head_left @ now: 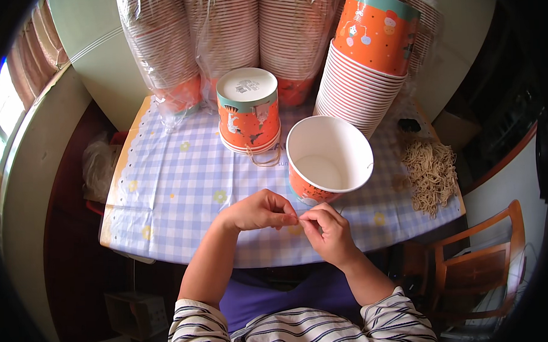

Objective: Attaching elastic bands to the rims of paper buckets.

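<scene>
My left hand and my right hand meet in front of an open paper bucket. Both are closed in a pinch, fingertips touching, on something too small to make out. A thin strand shows beside the right knuckles; whether the fingers hold it, I cannot tell. The bucket stands upright, white inside and orange outside, with a small bit of cord at its right rim. Left of it, orange and green buckets sit nested upside down, a loop of beige cord hanging at their rim.
A tall stack of nested buckets leans at the back right. Behind are several plastic-wrapped stacks. A heap of beige cords lies at the right edge of the checked tablecloth. A wooden chair stands at the right.
</scene>
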A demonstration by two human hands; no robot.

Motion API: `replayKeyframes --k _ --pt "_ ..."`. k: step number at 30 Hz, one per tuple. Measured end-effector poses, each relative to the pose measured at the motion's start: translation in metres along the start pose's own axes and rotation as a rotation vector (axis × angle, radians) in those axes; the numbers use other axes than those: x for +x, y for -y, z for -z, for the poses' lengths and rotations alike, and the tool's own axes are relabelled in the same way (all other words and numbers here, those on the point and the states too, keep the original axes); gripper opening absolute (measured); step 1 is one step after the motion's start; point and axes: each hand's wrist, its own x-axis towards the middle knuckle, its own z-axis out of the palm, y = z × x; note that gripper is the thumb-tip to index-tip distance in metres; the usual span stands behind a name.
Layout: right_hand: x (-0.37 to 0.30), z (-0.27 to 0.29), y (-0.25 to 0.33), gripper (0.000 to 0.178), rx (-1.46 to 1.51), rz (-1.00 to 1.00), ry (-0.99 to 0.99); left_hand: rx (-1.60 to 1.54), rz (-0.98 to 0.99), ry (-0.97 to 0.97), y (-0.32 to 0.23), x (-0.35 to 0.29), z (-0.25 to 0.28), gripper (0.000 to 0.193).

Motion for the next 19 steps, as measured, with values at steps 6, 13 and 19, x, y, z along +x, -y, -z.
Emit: replayKeyframes --k 6,13,19 --pt "0.001 0.002 0.001 0.011 0.103 -0.098 0.065 -0.001 -0.106 -0.028 0.005 0.000 0.000 0.009" --pt "0.007 0.008 0.009 0.015 0.025 -0.029 0.077 0.037 -0.136 -0.059 0.003 -0.002 -0.003 0.008" --pt "0.027 0.033 0.018 0.016 -0.062 0.120 0.165 0.233 -0.378 -0.127 -0.014 -0.008 -0.012 0.007"
